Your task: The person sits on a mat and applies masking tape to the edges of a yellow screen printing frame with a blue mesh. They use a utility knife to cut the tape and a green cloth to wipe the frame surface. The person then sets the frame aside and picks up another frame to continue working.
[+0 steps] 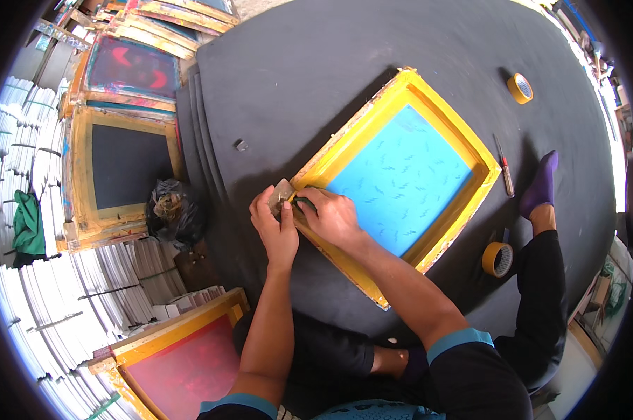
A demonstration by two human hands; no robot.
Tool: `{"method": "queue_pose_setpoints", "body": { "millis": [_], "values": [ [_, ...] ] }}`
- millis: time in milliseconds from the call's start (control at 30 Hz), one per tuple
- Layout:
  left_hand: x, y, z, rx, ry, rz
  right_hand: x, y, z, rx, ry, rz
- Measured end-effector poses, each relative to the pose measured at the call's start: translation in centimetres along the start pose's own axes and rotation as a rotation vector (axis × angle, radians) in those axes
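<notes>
Smooth dark grey matting spreads across the work area, and on it, right of the middle, lies one frame, set cornerwise: chunky, yellow, paint-crusted outside, its flat blue face strewn with small dark lightning bolts. At its nine o'clock corner two hands meet: the left hand pinches one flat greyish-brown piece; the right hand has curled fingers, but I cannot tell whether they grip anything. Around the frame sit two round yellow tape rolls, at two and four o'clock, one slim red-handled tool at three, and one small grey block between nine and ten. Farther off, toward nine, one wrinkled black bag adjoins another frame, black-faced.
</notes>
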State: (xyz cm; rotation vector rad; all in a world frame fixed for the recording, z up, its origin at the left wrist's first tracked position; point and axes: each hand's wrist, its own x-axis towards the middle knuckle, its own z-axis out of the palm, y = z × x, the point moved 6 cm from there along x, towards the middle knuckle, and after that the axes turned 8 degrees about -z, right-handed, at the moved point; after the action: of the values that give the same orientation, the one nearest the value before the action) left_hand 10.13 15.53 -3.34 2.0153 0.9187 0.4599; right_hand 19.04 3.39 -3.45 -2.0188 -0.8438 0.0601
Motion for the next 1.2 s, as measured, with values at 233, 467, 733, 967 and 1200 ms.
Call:
{"method": "queue_pose_setpoints", "body": {
  "millis": [233, 467, 733, 967, 1200],
  "values": [
    [0.1, -0.4, 0.1, 0.004, -0.007, 0.02, -0.1, 0.7, 1.1, -0.143, -0.042, 0.079],
    [0.2, -1.1, 0.1, -0.015, 0.003, 0.046, 0.9, 1.0, -0.5, -0.16, -0.405, -0.046],
    [0.3, -1.4, 0.3, -0.002, 0.005, 0.032, -0.1, 1.3, 0.4, -0.248, -0.506, 0.014],
    [0.2, -0.9, 0.3, 0.003, -0.001, 0.022, 0.0, 1.9, -0.8, -0.127, -0.531, 0.041],
    [0.4, -0.9, 0.4, 0.009, -0.001, 0.031, -0.1, 0.9, 1.5, -0.228, -0.51, 0.053]
  ]
}}
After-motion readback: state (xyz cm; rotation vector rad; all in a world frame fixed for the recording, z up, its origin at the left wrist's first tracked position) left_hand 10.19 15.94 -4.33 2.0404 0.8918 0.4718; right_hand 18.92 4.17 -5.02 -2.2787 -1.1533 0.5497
